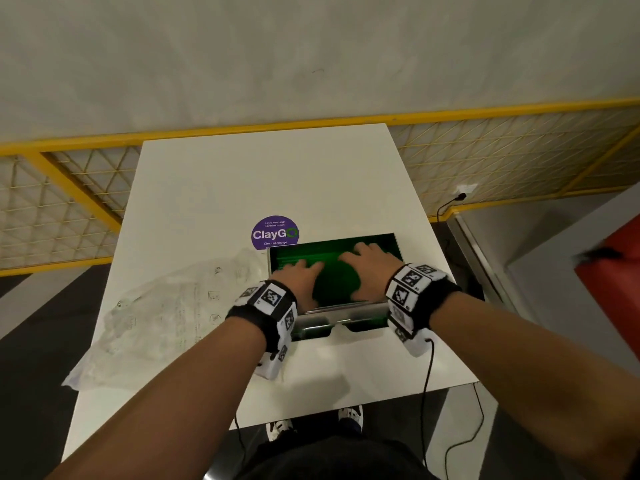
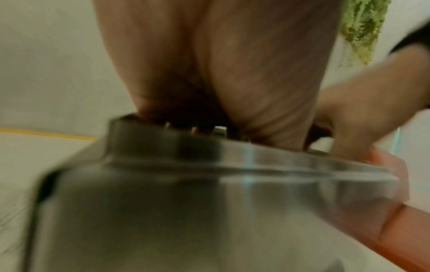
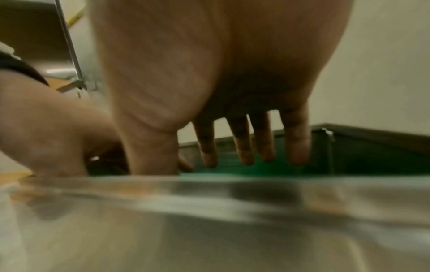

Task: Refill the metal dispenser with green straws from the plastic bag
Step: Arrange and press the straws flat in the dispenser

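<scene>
The metal dispenser (image 1: 346,311) stands open-topped on the white table (image 1: 242,174), filled with green straws (image 1: 337,284). Both hands reach into it from the near side. My left hand (image 1: 303,275) lies flat on the straws at the left, fingers spread. My right hand (image 1: 367,266) lies flat on them at the right; the right wrist view shows its straight fingers (image 3: 244,147) pointing down onto the green straws (image 3: 232,170) behind the steel rim (image 3: 209,184). The left wrist view shows blurred steel (image 2: 209,202) under my palm. The clear plastic bag (image 1: 166,317) lies flat, left of the dispenser.
A purple round sticker (image 1: 274,233) sits just beyond the dispenser. A yellow mesh railing (image 1: 69,202) runs behind the table. Wrist cables (image 1: 427,386) hang over the near table edge. A red object (image 1: 616,282) stands at the right.
</scene>
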{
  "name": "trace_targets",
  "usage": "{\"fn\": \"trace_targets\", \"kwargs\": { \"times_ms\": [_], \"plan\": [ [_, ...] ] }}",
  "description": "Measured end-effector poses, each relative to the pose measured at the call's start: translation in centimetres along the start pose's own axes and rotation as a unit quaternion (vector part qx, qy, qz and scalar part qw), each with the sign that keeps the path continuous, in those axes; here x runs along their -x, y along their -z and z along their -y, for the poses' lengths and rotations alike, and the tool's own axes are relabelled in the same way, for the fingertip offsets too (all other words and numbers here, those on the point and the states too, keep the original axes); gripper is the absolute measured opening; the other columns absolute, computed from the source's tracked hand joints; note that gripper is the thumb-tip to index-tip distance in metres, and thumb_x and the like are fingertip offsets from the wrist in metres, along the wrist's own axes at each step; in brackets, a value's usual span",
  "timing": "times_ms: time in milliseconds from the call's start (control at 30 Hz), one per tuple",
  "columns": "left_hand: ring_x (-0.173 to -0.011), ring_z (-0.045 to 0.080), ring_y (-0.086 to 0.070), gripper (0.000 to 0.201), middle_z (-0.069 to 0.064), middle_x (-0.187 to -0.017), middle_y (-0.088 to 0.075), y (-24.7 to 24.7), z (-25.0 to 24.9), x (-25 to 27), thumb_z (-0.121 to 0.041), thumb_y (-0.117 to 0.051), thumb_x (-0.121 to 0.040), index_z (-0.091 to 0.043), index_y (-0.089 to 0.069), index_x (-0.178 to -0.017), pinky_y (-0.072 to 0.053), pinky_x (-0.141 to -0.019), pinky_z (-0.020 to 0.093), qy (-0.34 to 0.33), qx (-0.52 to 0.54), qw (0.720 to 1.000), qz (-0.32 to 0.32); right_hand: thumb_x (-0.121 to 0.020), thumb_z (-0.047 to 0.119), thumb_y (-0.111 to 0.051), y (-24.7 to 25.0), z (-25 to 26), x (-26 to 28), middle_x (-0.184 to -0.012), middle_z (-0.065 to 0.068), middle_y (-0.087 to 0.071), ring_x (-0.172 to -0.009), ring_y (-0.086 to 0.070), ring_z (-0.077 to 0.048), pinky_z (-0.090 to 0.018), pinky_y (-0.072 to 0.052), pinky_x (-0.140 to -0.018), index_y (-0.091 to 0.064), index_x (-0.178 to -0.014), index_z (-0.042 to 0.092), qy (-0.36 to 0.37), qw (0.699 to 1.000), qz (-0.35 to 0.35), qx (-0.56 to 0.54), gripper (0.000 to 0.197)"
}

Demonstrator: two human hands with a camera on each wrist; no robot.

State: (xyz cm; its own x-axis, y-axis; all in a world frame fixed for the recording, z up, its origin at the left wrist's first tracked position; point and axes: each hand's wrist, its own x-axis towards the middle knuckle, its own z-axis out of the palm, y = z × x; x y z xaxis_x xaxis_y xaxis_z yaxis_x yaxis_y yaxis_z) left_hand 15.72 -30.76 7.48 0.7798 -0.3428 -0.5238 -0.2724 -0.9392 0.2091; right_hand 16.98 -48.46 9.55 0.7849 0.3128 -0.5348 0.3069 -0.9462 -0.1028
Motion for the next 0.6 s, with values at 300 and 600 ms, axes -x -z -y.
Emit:
{"fn": "trace_targets", "kwargs": {
  "times_ms": [300,600],
  "plan": [
    [-0.130,0.044,-0.036,0.091,0.021,-0.148,-0.027,0.1,-1.1,-0.8,-0.017,-0.060,-0.086,-0.022,0.003,-0.151,-0.034,-0.105,0.046,0.088,-0.144,0.985,0.035,-0.079,0.046,-0.067,-2.5,-1.9,-2.5,-0.152,-0.017,-0.022,-0.137,-0.027,-0.040,-0.056,-0.015,-0.115,-0.003,-0.151,0.031,-0.023,0.994,0.036,0.097,0.097],
    [-0.110,0.037,-0.051,0.049,0.019,-0.126,-0.043,-0.6,-0.5,-0.9,-0.005,-0.048,-0.090,-0.007,-0.029,-0.135,-0.044,-0.090,0.044,0.081,-0.091,0.985,-0.125,-0.079,0.043,-0.070,-2.3,-1.6,-2.1,-0.136,-0.012,-0.045,-0.122,-0.045,-0.034,-0.048,-0.029,-0.108,-0.026,-0.142,0.017,-0.020,0.990,-0.103,0.093,0.082]
  ]
}}
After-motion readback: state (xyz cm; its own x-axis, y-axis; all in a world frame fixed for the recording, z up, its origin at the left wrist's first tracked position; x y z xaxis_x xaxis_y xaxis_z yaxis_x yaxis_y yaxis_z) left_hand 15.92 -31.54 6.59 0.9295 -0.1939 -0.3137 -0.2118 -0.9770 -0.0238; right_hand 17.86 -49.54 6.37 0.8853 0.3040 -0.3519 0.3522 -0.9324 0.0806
